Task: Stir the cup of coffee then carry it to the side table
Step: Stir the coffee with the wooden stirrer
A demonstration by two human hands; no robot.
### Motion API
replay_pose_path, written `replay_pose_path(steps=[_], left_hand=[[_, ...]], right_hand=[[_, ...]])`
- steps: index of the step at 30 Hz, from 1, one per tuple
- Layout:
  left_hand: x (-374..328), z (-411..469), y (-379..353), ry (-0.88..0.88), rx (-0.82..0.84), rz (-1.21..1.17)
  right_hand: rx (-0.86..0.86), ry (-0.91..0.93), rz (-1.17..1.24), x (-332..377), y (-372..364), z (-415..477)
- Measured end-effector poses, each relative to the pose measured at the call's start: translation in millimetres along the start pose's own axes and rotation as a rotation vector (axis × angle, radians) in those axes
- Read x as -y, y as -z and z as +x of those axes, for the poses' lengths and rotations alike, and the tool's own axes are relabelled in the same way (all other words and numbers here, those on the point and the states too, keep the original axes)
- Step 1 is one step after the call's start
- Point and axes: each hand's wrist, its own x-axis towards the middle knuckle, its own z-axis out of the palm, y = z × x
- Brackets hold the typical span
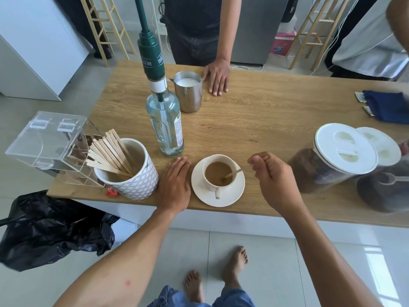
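Coffee cup (218, 173) on saucer (200, 191) at table's (265, 120) near edge, wooden stirrer (232, 174) inside, left hand (174, 187) flat at nine o'clock, right hand (272, 180) loosely curled at three o'clock

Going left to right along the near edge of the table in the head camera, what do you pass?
Clear acrylic box → white mug of wooden stirrers → left hand → coffee cup on its saucer → right hand → white-lidded jar.

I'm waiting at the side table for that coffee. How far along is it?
A wooden stirrer already stands in the coffee cup, which sits on its saucer on the wooden table. The right hand is just beside the stirrer's top, not clearly gripping it; the left hand lies flat on the table. Stirring, at most, is in hand. Lifting and carrying are left.
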Motion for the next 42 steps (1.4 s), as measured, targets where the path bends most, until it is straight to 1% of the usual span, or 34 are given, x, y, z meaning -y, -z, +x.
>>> replay_pose_path(steps=[2,5,9,10,13,14,17,18,21,26,29,30,33,34,38,39,42], left_hand=[[0.0,0.5,-0.3,0.007,-0.003,0.002],[-1.7,-0.4,0.9,0.009,0.001,0.005],[-2.7,-1.0,1.7,0.000,-0.002,0.005],[-2.1,-0.8,1.6,0.003,-0.002,0.007],[-2.5,-1.2,1.4,0.003,0.000,0.001],[-3.0,-1.0,1.5,0.000,0.000,-0.003],[-3.5,-0.1,1.8,0.004,-0.001,-0.004],[-3.2,0.0,2.0,0.005,0.000,-0.004],[-2.6,-1.1,1.8,0.002,-0.001,-0.009],[-1.5,-0.1,0.7,-0.009,-0.004,-0.030],[-2.0,-0.5,1.1,-0.002,0.001,-0.028],[-2.7,-0.6,1.2,-0.002,0.002,-0.027],[-4.1,-0.8,1.5,-0.002,0.004,-0.026],[-3.4,-0.8,1.9,-0.001,0.002,-0.026],[-3.3,-1.2,2.1,0.000,0.000,-0.031],[-3.9,-1.0,1.9,-0.003,0.001,-0.029],[-4.5,-0.3,2.3,-0.003,0.000,-0.030]], right_hand=[[-0.010,-0.006,0.014,0.1,-0.5,0.6],[0.066,-0.031,0.036,0.5,-3.5,-4.5],[-0.035,-0.085,0.063,-2.2,-2.4,-4.1],[-0.032,-0.087,0.076,-1.8,-4.2,-3.7],[0.046,-0.092,0.086,-1.4,-10.4,-7.4],[0.038,-0.103,0.091,-2.0,-10.4,-8.5],[-0.066,-0.125,0.098,-3.3,-8.1,-6.1],[-0.071,-0.125,0.102,-2.6,-8.9,-5.3],[0.003,-0.149,0.129,-3.1,-14.5,-8.5],[-0.094,-0.185,0.155,-4.0,-11.2,-8.1],[-0.009,-0.184,0.166,-0.8,-13.3,-8.0],[-0.006,-0.194,0.161,-1.6,-12.2,-8.0],[-0.090,-0.233,0.186,-5.5,-4.8,-4.4],[-0.089,-0.235,0.203,-5.1,-3.8,-3.2],[0.052,-0.201,0.168,-3.7,-7.5,-7.0],[0.043,-0.202,0.148,-5.0,-7.0,-7.7],[-0.055,-0.201,0.106,-4.3,-5.1,-5.3]])
